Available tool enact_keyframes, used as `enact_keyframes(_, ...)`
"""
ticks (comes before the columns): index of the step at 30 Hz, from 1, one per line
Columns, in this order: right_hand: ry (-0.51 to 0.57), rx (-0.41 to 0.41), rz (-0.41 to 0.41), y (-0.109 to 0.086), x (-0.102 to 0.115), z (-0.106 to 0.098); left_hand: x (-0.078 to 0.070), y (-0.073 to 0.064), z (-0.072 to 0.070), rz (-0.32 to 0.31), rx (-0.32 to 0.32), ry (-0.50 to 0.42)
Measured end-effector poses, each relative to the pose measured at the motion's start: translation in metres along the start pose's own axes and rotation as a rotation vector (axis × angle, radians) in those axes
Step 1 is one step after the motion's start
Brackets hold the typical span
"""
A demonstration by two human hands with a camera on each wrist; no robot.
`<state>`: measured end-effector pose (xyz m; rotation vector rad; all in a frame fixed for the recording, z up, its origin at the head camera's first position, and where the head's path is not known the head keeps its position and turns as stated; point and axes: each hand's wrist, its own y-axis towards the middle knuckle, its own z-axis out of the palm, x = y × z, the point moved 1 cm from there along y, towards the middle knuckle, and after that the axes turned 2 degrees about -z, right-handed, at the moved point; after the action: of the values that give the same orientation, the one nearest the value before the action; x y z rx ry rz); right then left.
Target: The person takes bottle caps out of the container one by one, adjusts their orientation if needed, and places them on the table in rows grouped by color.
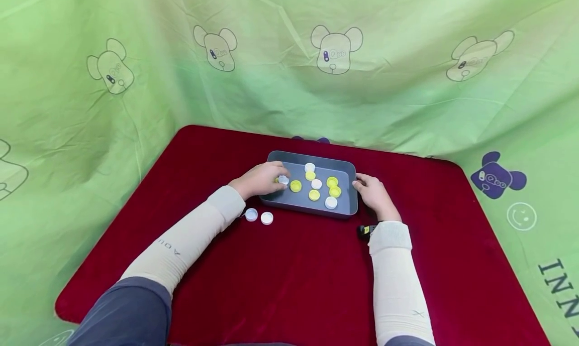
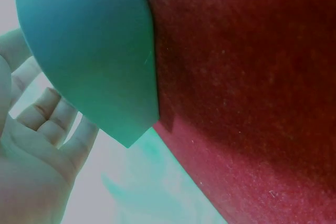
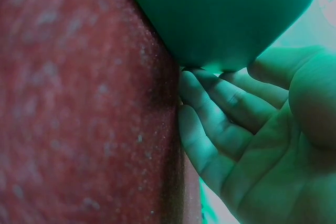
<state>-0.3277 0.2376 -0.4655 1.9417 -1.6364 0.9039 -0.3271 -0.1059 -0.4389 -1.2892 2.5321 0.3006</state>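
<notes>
A grey rectangular tray [image 1: 289,198] stands on the red cloth with several yellow and white bottle caps spread over its floor. Over its left side reaches my left hand [image 1: 262,179], thumb and fingers pinching a white cap [image 1: 283,180] just inside the wall. A yellow cap [image 1: 295,186] lies right beside those fingertips. In the left wrist view the tray wall [image 2: 94,51] hides part of the fingers. At the opposite end my right hand [image 1: 374,193] holds the tray, thumb at the rim and fingers along the outside, as the right wrist view also shows.
Two white caps, one bluish [image 1: 251,214] and one plain white cap [image 1: 267,218], lie on the cloth in front of the tray's left corner. A small black object [image 1: 364,231] is by the right wrist. Green printed curtains [image 1: 280,85] surround the red table [image 1: 280,275].
</notes>
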Motion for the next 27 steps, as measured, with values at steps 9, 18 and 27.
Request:
enact_keyframes(9,0.016,-0.002,0.004,0.0,0.0,0.001,-0.007,-0.009,-0.002,0.007,0.011,0.02)
enact_keyframes(18,0.006,-0.004,-0.006,0.001,-0.002,0.0,-0.009,-0.018,-0.001,0.032,-0.004,0.007)
enact_keyframes(27,0.009,-0.008,-0.011,0.004,-0.002,0.001,-0.008,-0.023,0.0,0.038,-0.017,-0.006)
